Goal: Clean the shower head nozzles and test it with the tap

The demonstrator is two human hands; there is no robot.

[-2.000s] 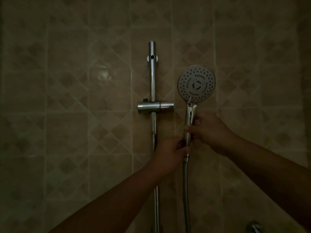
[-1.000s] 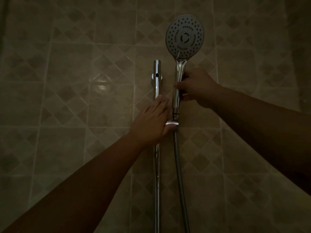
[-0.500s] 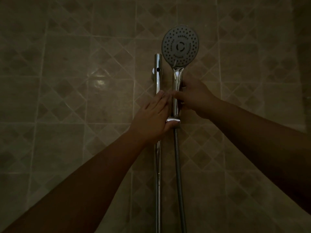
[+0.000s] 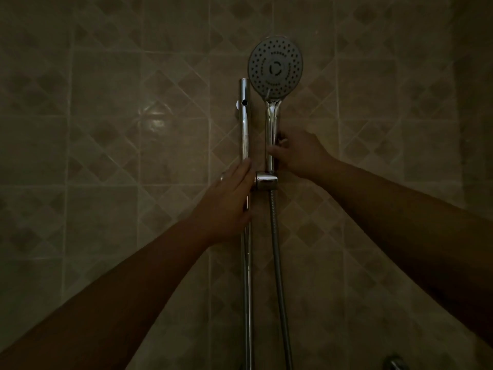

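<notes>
The round shower head (image 4: pixel 275 67) faces me, its dotted nozzle face upright above a chrome handle (image 4: pixel 272 129). The handle stands in the chrome holder (image 4: pixel 265 180) on the vertical slide rail (image 4: pixel 243 121). My right hand (image 4: pixel 300 153) is wrapped around the lower handle just above the holder. My left hand (image 4: pixel 226 201) lies over the rail and the holder's left side, fingers stretched out flat and close together. A ribbed metal hose (image 4: pixel 278 276) hangs down from the holder.
A dim wall of beige diamond-pattern tiles (image 4: pixel 120 156) fills the view. A chrome fitting, perhaps the tap (image 4: pixel 394 363), shows at the bottom right edge. Both forearms reach in from the lower corners.
The shower head was carried left from beside the rail, raised, then lowered into the holder. My left hand moved from the handle to the holder on the rail.
</notes>
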